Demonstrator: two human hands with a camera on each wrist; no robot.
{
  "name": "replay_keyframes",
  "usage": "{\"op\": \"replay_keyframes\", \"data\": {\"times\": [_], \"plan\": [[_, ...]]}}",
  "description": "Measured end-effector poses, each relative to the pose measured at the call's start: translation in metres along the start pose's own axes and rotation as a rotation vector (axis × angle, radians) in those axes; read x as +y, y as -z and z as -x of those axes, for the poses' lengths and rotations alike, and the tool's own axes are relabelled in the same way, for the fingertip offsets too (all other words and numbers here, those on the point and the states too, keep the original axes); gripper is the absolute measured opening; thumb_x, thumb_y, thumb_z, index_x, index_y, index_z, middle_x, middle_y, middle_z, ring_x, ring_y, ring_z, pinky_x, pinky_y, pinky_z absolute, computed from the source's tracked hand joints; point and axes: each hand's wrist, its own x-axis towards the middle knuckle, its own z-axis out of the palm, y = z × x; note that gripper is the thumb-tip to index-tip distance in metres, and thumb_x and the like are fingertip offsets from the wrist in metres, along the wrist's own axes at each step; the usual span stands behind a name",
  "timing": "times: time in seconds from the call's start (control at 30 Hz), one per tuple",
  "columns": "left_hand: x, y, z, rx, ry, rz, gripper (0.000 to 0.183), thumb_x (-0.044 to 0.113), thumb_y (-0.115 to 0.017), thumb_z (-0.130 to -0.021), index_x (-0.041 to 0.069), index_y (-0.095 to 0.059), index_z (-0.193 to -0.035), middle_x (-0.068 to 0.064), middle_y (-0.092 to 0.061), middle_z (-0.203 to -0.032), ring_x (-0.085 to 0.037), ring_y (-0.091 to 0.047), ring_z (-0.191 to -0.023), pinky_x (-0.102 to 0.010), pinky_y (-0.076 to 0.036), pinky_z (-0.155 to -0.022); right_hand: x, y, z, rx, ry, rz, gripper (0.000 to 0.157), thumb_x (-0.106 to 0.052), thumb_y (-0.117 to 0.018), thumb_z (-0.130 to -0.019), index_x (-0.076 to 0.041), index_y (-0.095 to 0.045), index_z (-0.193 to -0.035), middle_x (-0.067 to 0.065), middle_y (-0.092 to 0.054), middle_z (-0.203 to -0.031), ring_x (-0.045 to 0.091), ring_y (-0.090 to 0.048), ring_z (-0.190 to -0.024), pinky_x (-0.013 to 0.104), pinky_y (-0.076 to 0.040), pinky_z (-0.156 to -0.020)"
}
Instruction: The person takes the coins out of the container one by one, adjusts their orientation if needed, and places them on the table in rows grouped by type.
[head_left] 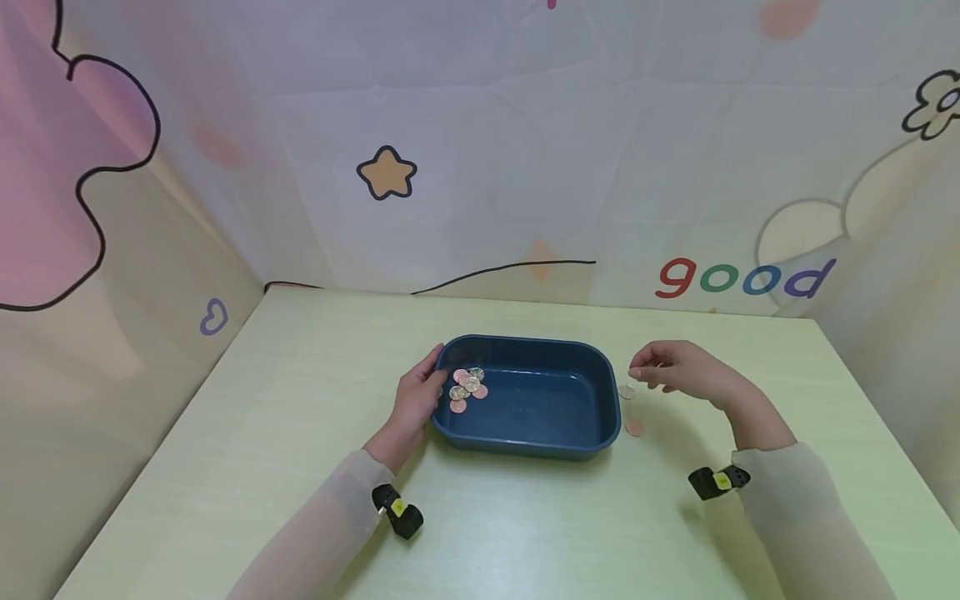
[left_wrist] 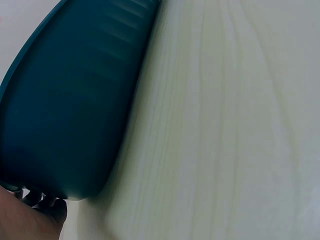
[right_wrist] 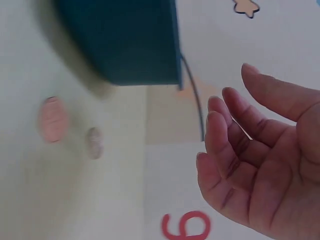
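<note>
My left hand (head_left: 417,395) pinches the blue rectangular plastic tray (head_left: 543,410); tilting could slide its round metallic coins (head_left: 472,384). My right hand (head_left: 686,371): loosely spread, empty.

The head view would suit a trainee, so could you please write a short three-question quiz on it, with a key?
1. Multiple choice: where in the dark blue rectangular tray does the pile of small round coins lie?
(a) left end
(b) middle
(c) right end
2. True or false: the right hand grips the tray.
3. Short answer: what colours are the two coins on the pale wood-grained table just right of the tray?

Key:
1. (a)
2. False; the left hand grips it, and the right hand is apart from it.
3. One silver-coloured coin and one copper-coloured coin.
</note>
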Motion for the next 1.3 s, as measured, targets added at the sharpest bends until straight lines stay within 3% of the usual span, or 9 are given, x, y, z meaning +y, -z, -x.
{"op": "replay_keyframes", "data": {"times": [0.13,0.23,0.37,0.47,0.8,0.93,1.17,1.23,1.3], "plan": [[0.003,0.0,0.0,0.03,-0.003,-0.029,0.052,0.013,-0.046,-0.1,0.02,-0.041,-0.151,-0.004,-0.039,-0.159,-0.027,-0.042,-0.141,-0.036,-0.042,-0.113,-0.024,0.012,-0.004,0.002,0.051,0.05,0.031,-0.026,-0.061,-0.097,-0.001,-0.063,-0.115,0.007,-0.066,-0.1,0.021,-0.058,-0.09,0.031,-0.052,-0.078],[0.004,0.0,0.001,0.03,-0.004,-0.027,0.052,0.013,-0.045,-0.1,0.019,-0.041,-0.151,-0.005,-0.038,-0.159,-0.027,-0.042,-0.141,-0.036,-0.043,-0.112,-0.041,0.018,-0.011,-0.014,0.081,0.082,0.03,-0.026,-0.061,-0.097,-0.003,-0.063,-0.115,0.007,-0.066,-0.1,0.02,-0.059,-0.09,0.03,-0.052,-0.078],[0.005,0.001,0.002,0.005,-0.003,-0.007,0.052,0.012,-0.044,-0.101,0.018,-0.039,-0.152,-0.006,-0.035,-0.161,-0.027,-0.027,-0.152,-0.043,-0.034,-0.118,-0.062,0.019,-0.024,-0.048,0.129,0.115,0.025,-0.024,-0.062,-0.096,-0.004,-0.065,-0.111,0.007,-0.066,-0.095,0.019,-0.059,-0.087,0.03,-0.051,-0.078],[0.005,0.001,0.001,0.002,0.003,-0.007,0.052,0.012,-0.043,-0.101,0.019,-0.039,-0.152,-0.007,-0.034,-0.161,-0.027,-0.026,-0.152,-0.044,-0.035,-0.118,-0.073,0.018,-0.036,-0.07,0.16,0.137,0.021,-0.021,-0.061,-0.096,-0.005,-0.066,-0.108,0.007,-0.066,-0.092,0.019,-0.058,-0.085,0.032,-0.052,-0.078],[0.003,0.0,-0.002,-0.012,0.007,0.011,0.051,0.014,-0.043,-0.102,0.019,-0.038,-0.153,-0.005,-0.034,-0.161,-0.027,-0.027,-0.152,-0.042,-0.035,-0.117,-0.097,0.005,-0.071,-0.143,0.218,0.192,0.021,-0.02,-0.063,-0.095,-0.005,-0.067,-0.109,0.015,-0.07,-0.1,0.021,-0.061,-0.086,0.032,-0.053,-0.079],[0.002,-0.001,-0.002,0.002,0.017,-0.007,0.051,0.014,-0.044,-0.102,0.021,-0.039,-0.153,-0.005,-0.035,-0.161,-0.028,-0.038,-0.145,-0.038,-0.04,-0.115,-0.105,-0.006,-0.085,-0.166,0.245,0.255,0.024,-0.018,-0.064,-0.094,-0.003,-0.068,-0.112,0.014,-0.073,-0.104,0.022,-0.065,-0.09,0.035,-0.055,-0.082],[-0.001,-0.002,0.0,0.01,0.032,-0.045,0.051,0.016,-0.044,-0.102,0.022,-0.039,-0.153,-0.005,-0.036,-0.16,-0.03,-0.035,-0.147,-0.041,-0.037,-0.118,-0.118,-0.029,-0.106,-0.223,0.28,0.335,0.025,-0.016,-0.066,-0.093,-0.001,-0.068,-0.113,0.014,-0.073,-0.106,0.021,-0.067,-0.092,0.037,-0.057,-0.087],[-0.001,-0.002,0.0,0.021,0.028,-0.047,0.05,0.016,-0.044,-0.102,0.022,-0.04,-0.152,-0.005,-0.037,-0.16,-0.028,-0.044,-0.139,-0.033,-0.046,-0.108,-0.119,-0.036,-0.112,-0.235,0.281,0.339,0.026,-0.016,-0.066,-0.093,-0.001,-0.068,-0.114,0.013,-0.073,-0.107,0.021,-0.067,-0.092,0.036,-0.057,-0.088],[0.0,-0.002,0.0,0.029,0.023,-0.053,0.05,0.015,-0.045,-0.102,0.021,-0.041,-0.152,-0.005,-0.038,-0.159,-0.025,-0.051,-0.122,-0.027,-0.048,-0.088,-0.119,-0.042,-0.118,-0.246,0.284,0.334,0.026,-0.015,-0.066,-0.093,0.0,-0.068,-0.114,0.014,-0.073,-0.107,0.02,-0.068,-0.091,0.036,-0.057,-0.088]]}}
